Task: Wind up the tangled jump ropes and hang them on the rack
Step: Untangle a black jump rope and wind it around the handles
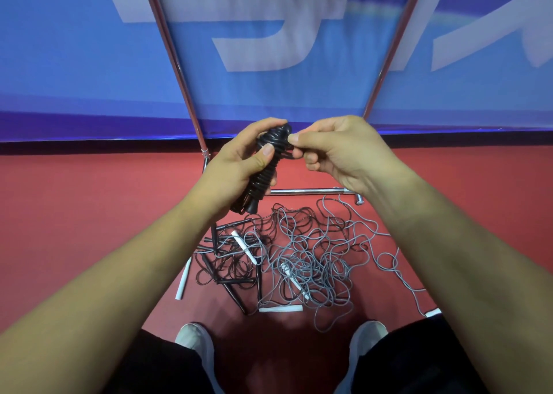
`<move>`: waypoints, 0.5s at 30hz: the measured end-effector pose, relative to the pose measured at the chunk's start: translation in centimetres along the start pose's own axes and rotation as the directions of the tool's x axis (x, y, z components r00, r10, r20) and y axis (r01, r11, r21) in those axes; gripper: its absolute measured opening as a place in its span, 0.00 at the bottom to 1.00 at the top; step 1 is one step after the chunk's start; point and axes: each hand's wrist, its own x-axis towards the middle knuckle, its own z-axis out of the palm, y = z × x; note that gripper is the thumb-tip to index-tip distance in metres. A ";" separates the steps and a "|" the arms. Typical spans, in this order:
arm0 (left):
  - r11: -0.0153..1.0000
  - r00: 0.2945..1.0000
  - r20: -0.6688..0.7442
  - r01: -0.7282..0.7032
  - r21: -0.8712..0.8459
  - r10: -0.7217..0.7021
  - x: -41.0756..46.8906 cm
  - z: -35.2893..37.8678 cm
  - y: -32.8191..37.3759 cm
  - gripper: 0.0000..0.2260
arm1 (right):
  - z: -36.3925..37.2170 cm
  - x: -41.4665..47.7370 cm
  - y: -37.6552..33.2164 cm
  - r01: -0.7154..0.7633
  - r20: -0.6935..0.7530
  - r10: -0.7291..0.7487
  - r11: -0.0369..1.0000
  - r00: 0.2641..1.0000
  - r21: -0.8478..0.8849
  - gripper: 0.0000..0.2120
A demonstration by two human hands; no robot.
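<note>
Bare forearms reach forward; left hand (239, 162) grips a wound black jump rope (273, 140), right hand (338, 151) pinches its top end.

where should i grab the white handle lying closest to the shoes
Grip the white handle around its middle, coming down from above and pinching its two long sides. It lies flat on the red floor, crosswise to the person, at the near edge of the tangle, so both sides look reachable.

The left hand (239, 160) and right hand (338, 148) are bare, with short nails. The forearms (119, 274) are uncovered to the frame's edge. Black legwear (419, 363) covers both legs. The shoes (194, 343) are pale grey-white with rounded toes.
</note>
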 end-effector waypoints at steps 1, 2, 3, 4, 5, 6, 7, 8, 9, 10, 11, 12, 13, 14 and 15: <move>1.000 1.000 0.009 0.008 -0.003 -0.008 0.1 -0.1 0.0 0.20 | 0.0 0.0 0.0 -0.003 -0.004 0.003 1.000 1.000 0.001 0.06; 1.000 1.000 0.017 0.017 -0.007 -0.017 0.1 -0.2 -0.1 0.21 | 0.0 0.0 0.1 -0.004 -0.005 0.004 1.000 1.000 0.002 0.05; 1.000 0.999 0.024 0.023 -0.010 -0.023 0.1 -0.3 -0.1 0.21 | 0.0 0.0 0.2 -0.002 -0.004 0.003 1.000 1.000 0.003 0.05; 1.000 0.999 0.028 0.027 -0.013 -0.027 0.2 -0.3 -0.1 0.21 | 0.0 0.0 0.3 0.005 -0.006 -0.005 1.000 1.000 0.005 0.04; 0.999 0.999 0.032 0.030 -0.017 -0.030 0.2 -0.3 0.0 0.21 | 0.0 0.0 0.4 0.019 -0.010 -0.019 1.000 1.000 0.005 0.03; 0.999 0.999 0.033 0.033 -0.021 -0.032 0.3 -0.3 0.0 0.20 | 0.1 0.0 0.5 0.036 -0.018 -0.036 0.999 0.999 0.008 0.04; 0.999 0.999 0.035 0.034 -0.024 -0.033 0.3 -0.4 0.1 0.20 | 0.1 0.0 0.5 0.050 -0.024 -0.050 0.999 0.998 0.008 0.08; 0.999 0.999 0.038 0.034 -0.024 -0.033 0.4 -0.4 0.1 0.20 | 0.1 0.1 0.6 0.062 -0.020 -0.062 0.998 0.998 0.002 0.11; 0.999 0.999 0.040 0.034 -0.024 -0.033 0.4 -0.4 0.2 0.20 | 0.1 0.0 0.5 0.076 -0.007 -0.076 0.997 0.997 -0.007 0.11; 0.999 0.999 0.043 0.035 -0.026 -0.034 0.4 -0.4 0.2 0.20 | 0.1 0.0 0.5 0.083 0.008 -0.083 0.997 0.997 -0.012 0.09; 0.999 0.998 0.046 0.038 -0.028 -0.037 0.4 -0.4 0.2 0.20 | 0.1 0.1 0.5 0.078 0.014 -0.077 0.997 0.997 -0.013 0.07; 0.999 0.998 0.049 0.042 -0.030 -0.041 0.4 -0.4 0.2 0.20 | 0.0 0.1 0.5 0.066 0.013 -0.066 0.998 0.998 -0.011 0.06; 0.999 0.998 0.052 0.045 -0.029 -0.044 0.4 -0.5 0.1 0.20 | 0.1 0.1 0.5 0.057 0.008 -0.057 0.998 0.998 -0.008 0.07; 0.999 0.998 0.054 0.047 -0.027 -0.046 0.4 -0.5 0.1 0.20 | 0.2 0.2 0.6 0.052 0.001 -0.052 0.999 0.999 -0.006 0.07; 0.999 0.997 0.054 0.048 -0.025 -0.047 0.4 -0.5 0.0 0.20 | 0.2 0.2 0.6 0.049 -0.005 -0.049 0.999 0.999 -0.009 0.08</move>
